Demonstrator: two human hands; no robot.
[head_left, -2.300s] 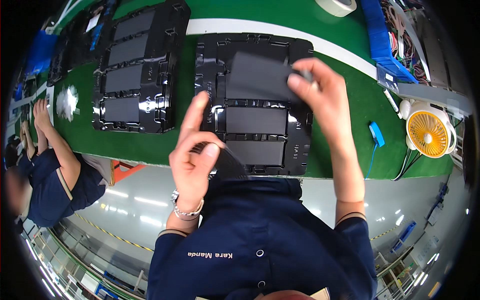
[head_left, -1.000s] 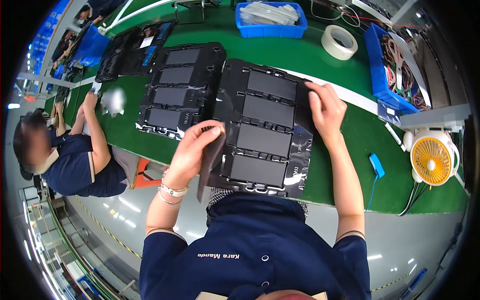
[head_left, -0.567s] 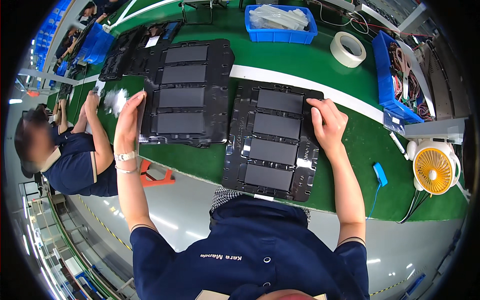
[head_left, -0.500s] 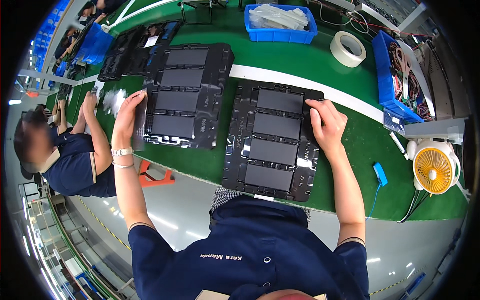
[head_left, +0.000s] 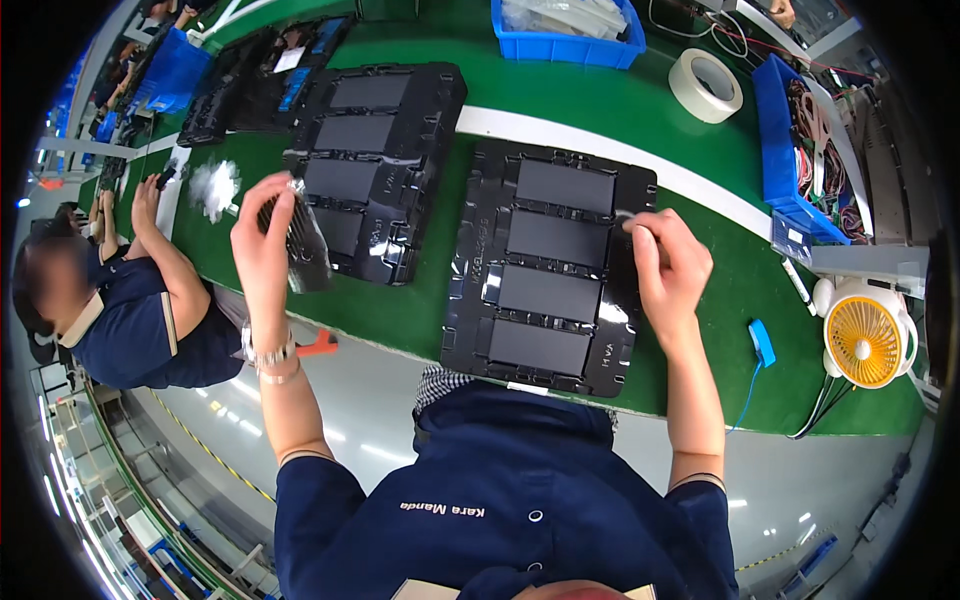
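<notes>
My left hand [head_left: 264, 228] is closed in a pinch on a thin transparent plastic film [head_left: 312, 262], which hangs curled beside the lower left of a black plastic tray [head_left: 428, 150]. That tray carries several flat dark rectangular panels [head_left: 352, 133]. In front of me lies a second black tray [head_left: 465, 240], also with several dark panels [head_left: 558, 237] in its recesses. At this tray's right edge hovers my right hand [head_left: 675, 270], thumb and forefinger pinched together. Whatever is between those fingertips, if anything, is too small to make out.
Crumpled transparent film [head_left: 214, 190] lies left of the trays, near a seated co-worker [head_left: 130, 310]. Farther back are a blue bin of plastic bags [head_left: 570, 48], a tape roll [head_left: 705, 86] and a blue bin of cables [head_left: 775, 150]. A small yellow-and-white fan [head_left: 862, 342] stands at right.
My left hand has come slightly right with the film, which now hangs curled and twisted. My right hand has shifted a little right and down, its fingers still pinched.
</notes>
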